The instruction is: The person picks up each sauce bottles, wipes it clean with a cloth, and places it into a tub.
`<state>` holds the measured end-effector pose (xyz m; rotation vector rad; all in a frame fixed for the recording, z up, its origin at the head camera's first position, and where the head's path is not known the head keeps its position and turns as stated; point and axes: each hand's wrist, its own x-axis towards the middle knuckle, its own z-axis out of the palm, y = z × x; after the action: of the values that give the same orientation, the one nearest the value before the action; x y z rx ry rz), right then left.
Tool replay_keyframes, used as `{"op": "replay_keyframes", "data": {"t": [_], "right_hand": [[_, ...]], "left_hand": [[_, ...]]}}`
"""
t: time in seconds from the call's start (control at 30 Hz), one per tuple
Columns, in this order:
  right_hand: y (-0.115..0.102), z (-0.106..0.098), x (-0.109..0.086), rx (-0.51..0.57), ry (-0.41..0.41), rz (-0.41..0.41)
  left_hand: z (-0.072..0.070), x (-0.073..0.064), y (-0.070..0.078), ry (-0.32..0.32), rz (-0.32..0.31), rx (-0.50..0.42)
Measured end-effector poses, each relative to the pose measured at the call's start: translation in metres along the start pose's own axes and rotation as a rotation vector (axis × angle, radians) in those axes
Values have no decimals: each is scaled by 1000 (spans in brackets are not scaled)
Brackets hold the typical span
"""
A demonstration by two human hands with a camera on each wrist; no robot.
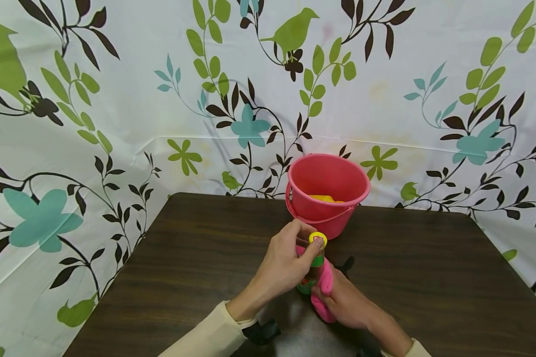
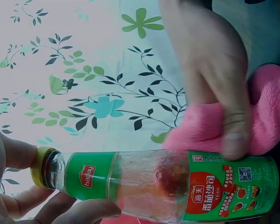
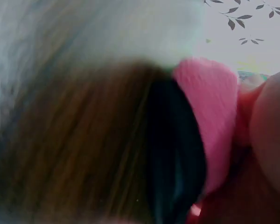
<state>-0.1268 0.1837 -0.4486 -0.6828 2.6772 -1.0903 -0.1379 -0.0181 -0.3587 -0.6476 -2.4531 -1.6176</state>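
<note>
A glass ketchup bottle (image 2: 144, 182) with green labels and a yellow cap (image 1: 318, 240) stands upright over the table, between both hands. My left hand (image 1: 287, 255) holds it at the top, thumb and fingers about the cap and neck. With my right hand (image 1: 350, 301) I grip a pink cloth (image 1: 326, 278), pressed against the bottle's side. In the left wrist view the right thumb lies along the lower label, and the cloth (image 2: 198, 126) bunches under that hand. The right wrist view is blurred; the pink cloth (image 3: 212, 116) shows beside the fingers, with most of the bottle hidden.
A pink bucket (image 1: 305, 210) stands just behind the hands, near the table's back edge, with something yellow (image 1: 325, 199) inside. The dark wooden table (image 1: 205, 243) reaches to a patterned curtain (image 1: 161, 109) at the back and left. A black strap (image 1: 262, 331) is on the left wrist.
</note>
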Motion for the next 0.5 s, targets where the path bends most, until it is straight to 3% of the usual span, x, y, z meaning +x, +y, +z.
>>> {"op": "replay_keyframes", "data": {"t": [0.17, 0.33, 0.5], "right_hand": [[1, -1, -2, -143, 5, 54], [1, -2, -5, -127, -29, 128], [2, -1, -3, -91, -36, 124]], "left_hand": [[1, 0, 1, -2, 0, 6], [1, 0, 2, 2, 3, 20], [-1, 0, 2, 3, 2, 20]]}}
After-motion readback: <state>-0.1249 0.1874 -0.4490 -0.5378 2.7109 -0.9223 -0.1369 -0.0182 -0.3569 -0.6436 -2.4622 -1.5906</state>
